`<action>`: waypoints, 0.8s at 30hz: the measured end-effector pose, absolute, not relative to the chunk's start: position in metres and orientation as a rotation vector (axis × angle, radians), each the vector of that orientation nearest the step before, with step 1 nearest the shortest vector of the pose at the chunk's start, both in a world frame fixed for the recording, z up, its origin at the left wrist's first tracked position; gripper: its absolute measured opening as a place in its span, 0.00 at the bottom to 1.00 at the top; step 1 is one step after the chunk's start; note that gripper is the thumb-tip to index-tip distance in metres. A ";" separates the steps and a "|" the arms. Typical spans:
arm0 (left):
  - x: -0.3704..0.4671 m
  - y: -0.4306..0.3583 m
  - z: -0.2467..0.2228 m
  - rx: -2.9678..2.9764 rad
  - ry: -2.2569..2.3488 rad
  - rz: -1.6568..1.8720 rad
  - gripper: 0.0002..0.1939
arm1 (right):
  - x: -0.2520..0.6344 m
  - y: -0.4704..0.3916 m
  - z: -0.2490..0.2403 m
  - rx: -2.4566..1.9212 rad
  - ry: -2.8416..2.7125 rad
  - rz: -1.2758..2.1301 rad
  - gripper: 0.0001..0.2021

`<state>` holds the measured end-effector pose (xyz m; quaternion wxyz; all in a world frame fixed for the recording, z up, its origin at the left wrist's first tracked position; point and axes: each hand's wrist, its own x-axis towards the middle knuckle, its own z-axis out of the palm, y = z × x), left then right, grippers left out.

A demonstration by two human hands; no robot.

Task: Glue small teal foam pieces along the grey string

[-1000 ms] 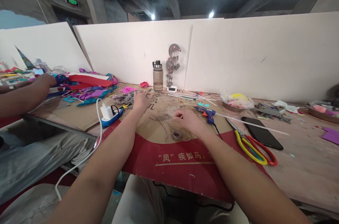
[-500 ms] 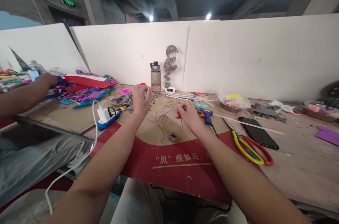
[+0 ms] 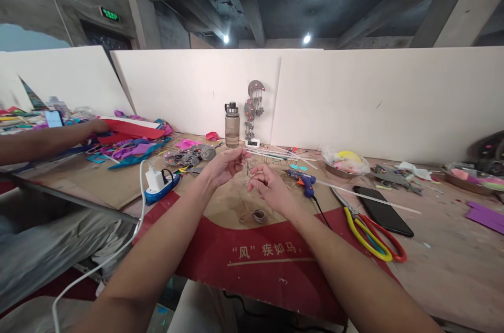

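Observation:
Above the cardboard sheet [image 3: 275,288], my left hand [image 3: 227,166] and my right hand [image 3: 266,185] are close together, fingertips almost meeting. A thin grey-brown cord [image 3: 248,166] runs between them. My left thumb and forefinger pinch its upper part; the curled fingers of my right hand grip it a little lower, partly hiding it. Below my hands, a small coil of the same cord [image 3: 259,216] lies on the cardboard. Left of my left hand is a pile of grey felt-like pieces with pink dots [image 3: 191,155].
A blue glue gun [image 3: 307,181], red-and-yellow-handled scissors [image 3: 370,233] and a black phone [image 3: 384,210] lie at right. Behind stand a water bottle [image 3: 232,125] and a grey hanging ornament [image 3: 255,99]. At left are a power strip [image 3: 162,189] and a co-worker's arm [image 3: 51,138].
My left hand has moved right and down from beside the grey pieces to meet my right hand at the cord. My right hand has shifted slightly left; the co-worker's arm reaches farther right.

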<state>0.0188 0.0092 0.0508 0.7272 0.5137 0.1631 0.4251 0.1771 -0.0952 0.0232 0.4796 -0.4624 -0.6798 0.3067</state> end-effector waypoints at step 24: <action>0.016 0.041 0.115 1.209 0.444 1.250 0.09 | 0.220 -0.102 0.049 -1.354 -2.143 0.806 0.12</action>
